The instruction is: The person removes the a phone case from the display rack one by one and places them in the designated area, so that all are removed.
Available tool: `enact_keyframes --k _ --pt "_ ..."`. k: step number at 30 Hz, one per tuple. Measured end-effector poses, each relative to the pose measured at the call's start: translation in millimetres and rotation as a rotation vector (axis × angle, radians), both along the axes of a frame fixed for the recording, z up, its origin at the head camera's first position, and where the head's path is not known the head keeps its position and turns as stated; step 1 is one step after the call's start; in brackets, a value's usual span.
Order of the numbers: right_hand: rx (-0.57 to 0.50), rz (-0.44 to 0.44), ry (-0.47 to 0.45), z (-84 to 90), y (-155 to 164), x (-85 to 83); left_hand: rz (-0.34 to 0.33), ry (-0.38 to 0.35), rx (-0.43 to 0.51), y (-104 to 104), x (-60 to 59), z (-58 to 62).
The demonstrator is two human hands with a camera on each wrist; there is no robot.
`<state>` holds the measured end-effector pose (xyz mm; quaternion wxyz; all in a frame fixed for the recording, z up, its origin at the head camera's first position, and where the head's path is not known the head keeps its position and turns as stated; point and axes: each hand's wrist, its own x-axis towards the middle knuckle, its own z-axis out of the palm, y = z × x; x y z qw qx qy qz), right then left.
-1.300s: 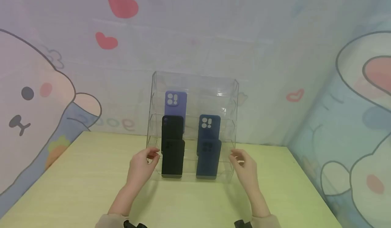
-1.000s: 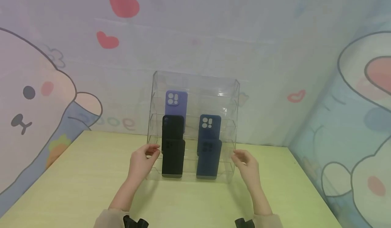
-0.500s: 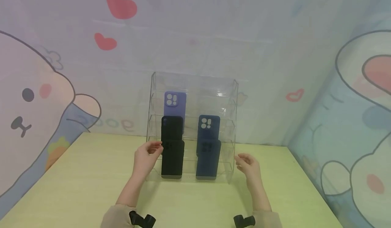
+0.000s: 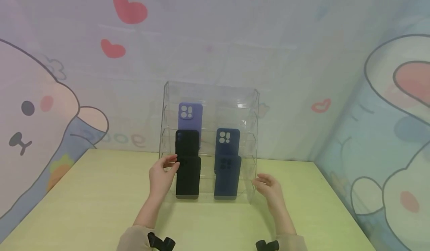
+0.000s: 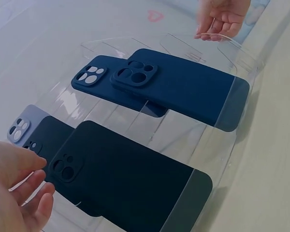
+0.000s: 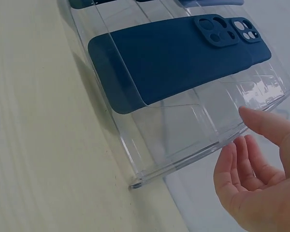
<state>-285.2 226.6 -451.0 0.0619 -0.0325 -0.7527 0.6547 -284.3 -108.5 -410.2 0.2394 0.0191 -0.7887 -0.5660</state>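
Observation:
A clear tiered display stand (image 4: pixel 246 105) stands on the yellow-green table (image 4: pixel 84 198). Its left column holds a purple phone case (image 4: pixel 190 114) and two black cases, the front one (image 4: pixel 188 176) lowest. The right column holds two dark blue cases, the front one (image 4: pixel 227 176) lowest. My left hand (image 4: pixel 162 176) hovers at the stand's left side, its relaxed fingers (image 5: pixel 31 183) beside the front black case (image 5: pixel 130 183). My right hand (image 4: pixel 268 189) is held palm-in by the stand's right wall (image 6: pixel 193 130), with its fingers (image 6: pixel 261 123) straight and holding nothing.
The stand sits near the table's far edge, close to a cartoon-printed backdrop with hearts. Bare tabletop spreads to the left, to the right and in front of the stand. Black wrist straps show at the bottom of the head view.
My left hand has crept right, from the stand's left wall to the front black case. My right hand has come a little off the right wall and sunk lower.

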Motion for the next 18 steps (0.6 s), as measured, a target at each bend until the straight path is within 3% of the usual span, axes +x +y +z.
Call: enact_keyframes --k 7,12,18 --pt "0.019 0.006 0.011 -5.1 -2 -0.2 0.066 0.038 -0.135 5 -2.4 -3.3" --pt "0.012 0.005 0.016 -6.5 -2 0.1 0.094 0.010 -0.254 9 -1.9 -2.9" --pt "-0.016 0.013 0.020 -6.2 -3 0.9 0.106 -0.029 -0.318 11 -2.3 -1.5"
